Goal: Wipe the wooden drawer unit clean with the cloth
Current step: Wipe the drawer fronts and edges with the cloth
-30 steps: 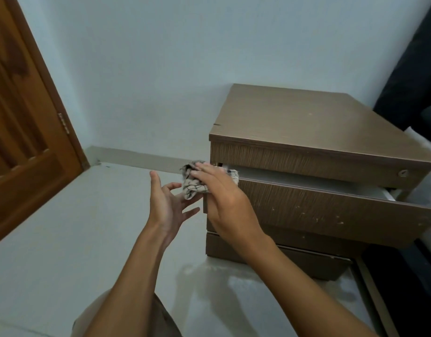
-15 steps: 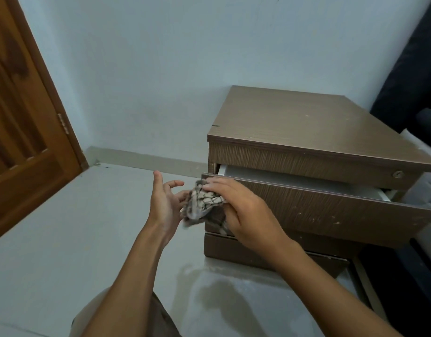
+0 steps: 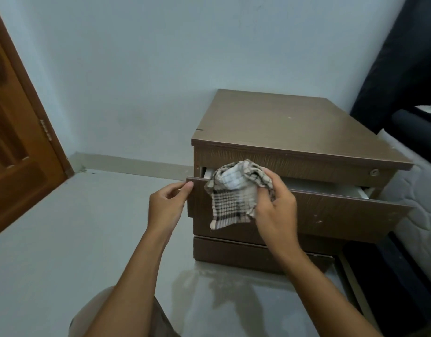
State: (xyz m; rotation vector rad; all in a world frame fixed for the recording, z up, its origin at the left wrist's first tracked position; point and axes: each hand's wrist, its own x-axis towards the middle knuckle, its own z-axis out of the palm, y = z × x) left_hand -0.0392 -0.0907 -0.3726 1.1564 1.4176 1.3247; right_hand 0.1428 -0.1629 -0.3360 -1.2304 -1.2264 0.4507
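The wooden drawer unit stands on the floor against the pale wall, its right side just beside a white mattress. Its top drawer is pulled partway out, so the front panel stands clear of the body and a strip of the pale inside shows behind it. The checked cloth is bunched over the top edge of that panel near its left end, with one flap hanging down the drawer's face. The right hand grips the cloth, its fingers curled into the folds from the right. The left hand is at the panel's left corner with its fingers curled, the thumb tip pressed on the front face at the edge, pinching that end. A brown wooden door stands at the floor's left edge.
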